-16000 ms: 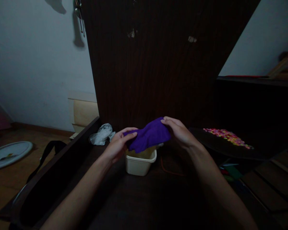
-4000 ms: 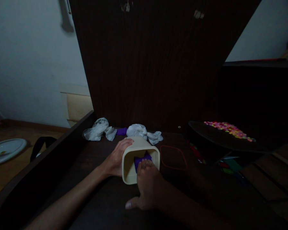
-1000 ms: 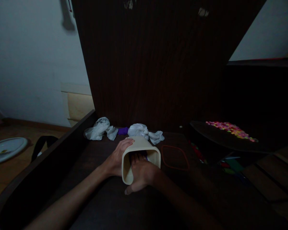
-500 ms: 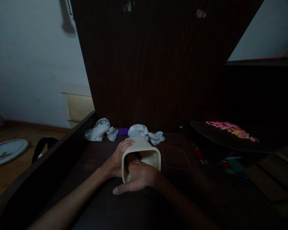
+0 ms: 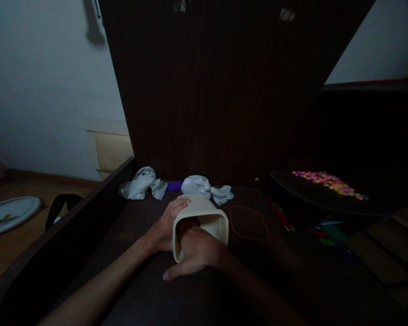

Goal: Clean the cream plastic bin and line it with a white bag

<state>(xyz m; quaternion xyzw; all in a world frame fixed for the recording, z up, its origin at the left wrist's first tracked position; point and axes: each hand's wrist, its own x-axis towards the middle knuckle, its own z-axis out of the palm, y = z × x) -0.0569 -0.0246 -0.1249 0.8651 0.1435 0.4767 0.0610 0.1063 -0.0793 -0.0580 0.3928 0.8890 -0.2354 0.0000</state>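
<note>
A cream plastic container lies tipped on its side on the dark wooden surface, with its mouth facing me. My left hand grips its left wall and top. My right hand reaches into the mouth. Its fingers are hidden inside and only the thumb shows, stretched out on the surface below the rim. The inside of the container is dark, and I cannot make out what is in it.
An orange-red ring lies right of the container. Crumpled white bags with a purple piece between them lie against a tall dark panel. A dark tray of coloured beads sits right. A white plate is on the floor left.
The purple cloth, held above the upright container 16 s ago, went inside and is now out of sight. The container was laid on its side. My right hand has pushed deeper in and turned slightly.
</note>
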